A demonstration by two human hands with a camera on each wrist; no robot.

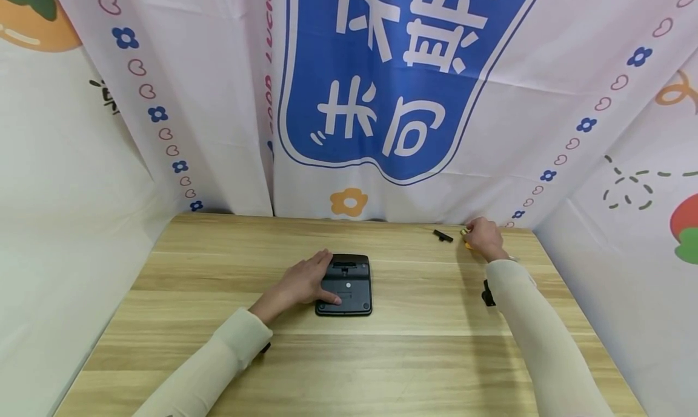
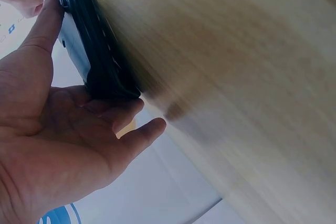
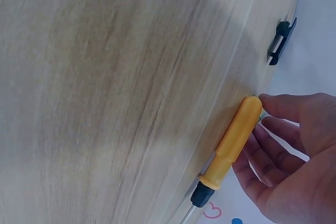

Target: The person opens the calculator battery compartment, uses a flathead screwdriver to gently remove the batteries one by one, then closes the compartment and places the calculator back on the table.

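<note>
Left arm: pale sleeve (image 1: 218, 353), reaching diagonally forward from the lower left, wrist nearly straight in line with the forearm.
Left hand (image 1: 299, 282): set at the left side of a black device (image 1: 354, 293), thumb spread wide from the fingers. The thumb lies over the device's upward face near its front edge; the other fingers, lightly bent, meet its far left corner. The device is held between them.
Black device: roughly square, flat on the table (image 1: 414, 359) near the middle, recess uppermost and toward the back.
Right arm: pale sleeve (image 1: 537, 338), stretched long toward the far right of the table, hand turned inward at the wrist.
Right hand (image 1: 485, 237): thumb and fingers bent toward one another, a narrow gap between their tips, beside the rounded end of a yellow screwdriver handle (image 3: 239, 132). A small gold-coloured piece (image 1: 464, 231) shows at the fingertips; whether it is gripped cannot be told.
Screwdriver handle: on the table, black collar and metal shaft pointing away from the thumb.
Small black part (image 1: 443, 236): on the table, just left of the right hand, near the back edge.
</note>
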